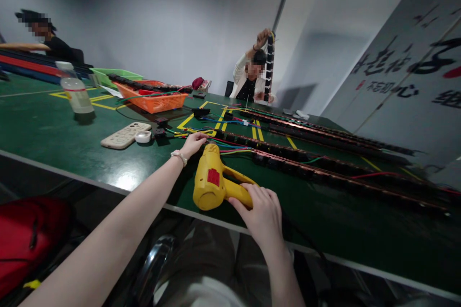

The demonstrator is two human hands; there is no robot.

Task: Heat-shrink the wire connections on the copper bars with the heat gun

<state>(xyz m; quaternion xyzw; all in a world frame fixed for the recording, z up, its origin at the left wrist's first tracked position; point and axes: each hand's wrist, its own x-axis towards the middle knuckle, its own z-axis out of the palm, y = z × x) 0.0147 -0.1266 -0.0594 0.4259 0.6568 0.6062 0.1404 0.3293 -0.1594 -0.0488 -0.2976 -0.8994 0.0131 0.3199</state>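
My right hand point(261, 211) is wrapped round the handle of a yellow heat gun point(212, 177) that lies on the green table point(54, 129), nozzle pointing away from me. My left hand point(192, 144) reaches past the gun to the near end of a long black strip with coloured wires point(288, 156); its fingers are curled on the wires there. A bead bracelet sits on my left wrist. Several more black strips point(324, 130) run off to the right.
A remote control point(125, 135) and a tape roll point(143, 136) lie left of my left hand. Further back stand a plastic bottle point(75, 92), an orange basket point(154, 98) and a green tray point(115, 74). Two other people sit at the table's far side, one holding up a strip. A red bag point(29, 240) is at my lower left.
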